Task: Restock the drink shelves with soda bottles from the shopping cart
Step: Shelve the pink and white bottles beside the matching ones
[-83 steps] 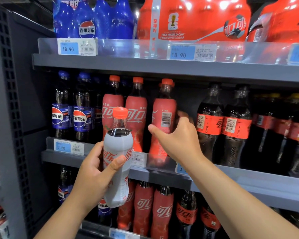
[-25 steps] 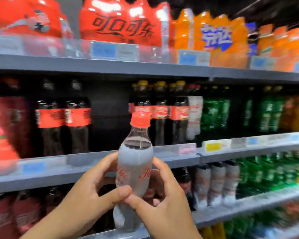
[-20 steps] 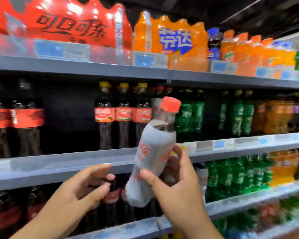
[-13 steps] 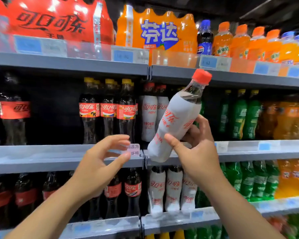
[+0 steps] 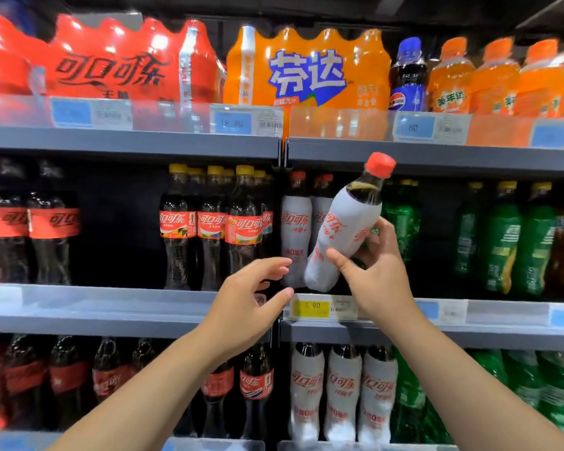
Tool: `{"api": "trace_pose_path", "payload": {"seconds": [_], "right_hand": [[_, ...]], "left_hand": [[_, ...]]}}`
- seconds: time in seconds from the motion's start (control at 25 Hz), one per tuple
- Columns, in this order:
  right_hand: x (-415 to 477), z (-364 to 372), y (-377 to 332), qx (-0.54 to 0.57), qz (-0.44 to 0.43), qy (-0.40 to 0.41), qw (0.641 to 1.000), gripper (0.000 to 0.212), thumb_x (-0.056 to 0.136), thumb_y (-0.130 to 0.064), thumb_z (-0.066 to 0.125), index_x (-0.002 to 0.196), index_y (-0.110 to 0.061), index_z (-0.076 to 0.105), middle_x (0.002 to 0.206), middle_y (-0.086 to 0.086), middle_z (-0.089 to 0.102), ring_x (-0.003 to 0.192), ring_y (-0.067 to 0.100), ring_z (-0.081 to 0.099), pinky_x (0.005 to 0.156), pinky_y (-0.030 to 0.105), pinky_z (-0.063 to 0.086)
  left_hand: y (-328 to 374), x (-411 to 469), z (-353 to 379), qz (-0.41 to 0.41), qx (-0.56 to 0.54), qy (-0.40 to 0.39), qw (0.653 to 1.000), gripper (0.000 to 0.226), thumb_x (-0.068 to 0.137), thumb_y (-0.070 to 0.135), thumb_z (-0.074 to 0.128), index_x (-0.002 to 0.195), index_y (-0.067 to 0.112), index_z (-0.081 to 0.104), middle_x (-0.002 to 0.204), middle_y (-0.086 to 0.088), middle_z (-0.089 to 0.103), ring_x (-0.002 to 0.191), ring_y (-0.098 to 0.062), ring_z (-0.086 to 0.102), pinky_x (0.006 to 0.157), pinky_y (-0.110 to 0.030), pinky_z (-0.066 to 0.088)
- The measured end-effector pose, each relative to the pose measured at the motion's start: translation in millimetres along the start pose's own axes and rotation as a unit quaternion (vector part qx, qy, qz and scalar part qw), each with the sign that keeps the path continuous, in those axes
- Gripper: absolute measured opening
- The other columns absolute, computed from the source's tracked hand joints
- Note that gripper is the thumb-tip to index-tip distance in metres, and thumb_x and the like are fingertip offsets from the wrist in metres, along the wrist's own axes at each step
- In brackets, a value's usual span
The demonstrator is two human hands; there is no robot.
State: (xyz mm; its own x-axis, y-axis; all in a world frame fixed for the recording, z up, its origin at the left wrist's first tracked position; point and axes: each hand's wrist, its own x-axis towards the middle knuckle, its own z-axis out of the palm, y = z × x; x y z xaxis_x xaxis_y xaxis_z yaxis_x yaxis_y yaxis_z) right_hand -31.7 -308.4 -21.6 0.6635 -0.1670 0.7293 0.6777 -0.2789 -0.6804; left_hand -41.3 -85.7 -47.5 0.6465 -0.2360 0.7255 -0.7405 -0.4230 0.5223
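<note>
While right hand (image 5: pixel 380 278) grips 可口可乐 bottle (image 5: pixel 341 229), 3.90 tag (image 5: pixel 311 309)

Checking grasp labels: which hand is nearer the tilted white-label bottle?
Right. The right hand grips the white-label bottle by its lower half; the left hand hangs open just left of its base, not touching.

You're looking at the middle shelf (image 5: pixel 111 307), so use the yellow price tag (image 5: pixel 310 309) on its lip as your marker. White-sleeved cola bottles (image 5: pixel 295 226) stand right above it, yellow-capped cola bottles (image 5: pixel 210 226) to its left, green soda bottles (image 5: pixel 502 242) to its right. An orange multipack (image 5: pixel 306 73) sits one shelf above.
</note>
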Motion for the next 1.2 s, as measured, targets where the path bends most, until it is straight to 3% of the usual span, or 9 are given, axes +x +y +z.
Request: {"api": "trace_pose_path", "payload": {"seconds": [0.24,0.32,0.44,0.64,0.76,0.88,1.0,1.12,1.2], "right_hand": [[24.0,-13.1,26.0,-0.037,0.105,-0.049,0.993,0.062,0.087,-0.022,0.08,0.136,-0.03,0.043,0.112,-0.015,0.069,0.107,0.004,0.068,0.08,0.019,0.057],[39.8,-17.7,28.7,-0.036,0.144,-0.05,0.988,0.062,0.088,-0.018,0.079,0.137,-0.03,0.042,0.105,-0.013,0.068,0.106,0.017,0.07,0.083,0.034,0.062],[59.1,-20.7,34.4,-0.053,0.185,-0.079,0.978,0.071,0.089,-0.015,0.078,0.147,-0.02,0.038,0.123,0.001,0.066,0.114,0.027,0.066,0.098,0.05,0.056],[77.3,-18.5,42.8,-0.071,0.183,-0.144,0.97,0.068,0.09,-0.014,0.076,0.147,-0.017,0.04,0.134,0.008,0.066,0.114,0.025,0.067,0.092,0.049,0.058],[81.1,-24.6,47.5,-0.046,0.199,-0.183,0.962,0.072,0.09,-0.014,0.077,0.149,-0.026,0.037,0.118,-0.005,0.072,0.099,0.009,0.068,0.074,0.034,0.061],[79.0,-29.4,53.5,-0.061,0.172,-0.161,0.97,0.088,0.079,-0.009,0.086,0.15,-0.029,0.038,0.123,-0.001,0.07,0.102,0.015,0.07,0.072,0.026,0.061],[82.4,-29.1,55.0,-0.016,0.158,-0.077,0.984,0.075,0.074,0.002,0.087,0.13,-0.025,0.045,0.127,0.009,0.066,0.094,0.017,0.071,0.061,0.016,0.057],[86.0,-23.8,52.7,-0.05,0.153,-0.071,0.984,0.06,0.07,-0.005,0.091,0.105,-0.028,0.048,0.122,0.004,0.067,0.099,0.022,0.07,0.076,0.034,0.062],[87.4,-20.8,54.1,-0.108,0.147,-0.081,0.98,0.054,0.068,-0.011,0.093,0.092,-0.029,0.048,0.112,-0.006,0.062,0.096,0.023,0.069,0.076,0.043,0.064]], "left_hand": [[1.2,4.3,15.9,0.003,0.012,-0.006,1.0,0.041,0.093,0.02,0.072,0.131,0.031,0.062,0.118,0.019,0.068,0.115,0.006,0.059,0.094,-0.011,0.046],[2.9,7.2,21.3,0.007,0.013,-0.013,1.0,0.041,0.093,0.02,0.072,0.131,0.033,0.061,0.117,0.019,0.068,0.114,0.007,0.06,0.09,-0.007,0.044],[3.6,11.6,28.2,0.011,0.009,-0.016,1.0,0.042,0.094,0.021,0.071,0.133,0.03,0.062,0.117,0.019,0.068,0.115,0.007,0.06,0.097,-0.009,0.044],[3.8,14.0,37.9,0.015,0.005,-0.01,1.0,0.042,0.094,0.018,0.07,0.133,0.03,0.062,0.118,0.018,0.069,0.116,0.006,0.06,0.099,-0.009,0.044],[4.4,13.4,39.6,0.009,-0.001,-0.006,1.0,0.042,0.094,0.015,0.07,0.133,0.028,0.062,0.117,0.015,0.07,0.116,0.004,0.061,0.098,-0.009,0.044],[4.8,12.2,41.6,0.01,0.002,-0.001,1.0,0.041,0.094,0.013,0.07,0.131,0.03,0.062,0.116,0.015,0.07,0.115,0.003,0.062,0.097,-0.008,0.044],[4.2,12.2,45.3,0.005,0.001,0.001,1.0,0.042,0.093,0.012,0.071,0.13,0.03,0.062,0.115,0.015,0.07,0.115,0.002,0.063,0.097,-0.012,0.047],[4.2,14.5,48.5,-0.004,0.007,-0.004,1.0,0.043,0.093,0.017,0.071,0.13,0.035,0.062,0.115,0.018,0.07,0.116,0.001,0.062,0.09,-0.023,0.054],[3.0,16.4,50.3,-0.003,0.013,0.001,1.0,0.043,0.092,0.019,0.072,0.128,0.039,0.061,0.114,0.022,0.069,0.115,0.002,0.062,0.084,-0.026,0.055]]}}
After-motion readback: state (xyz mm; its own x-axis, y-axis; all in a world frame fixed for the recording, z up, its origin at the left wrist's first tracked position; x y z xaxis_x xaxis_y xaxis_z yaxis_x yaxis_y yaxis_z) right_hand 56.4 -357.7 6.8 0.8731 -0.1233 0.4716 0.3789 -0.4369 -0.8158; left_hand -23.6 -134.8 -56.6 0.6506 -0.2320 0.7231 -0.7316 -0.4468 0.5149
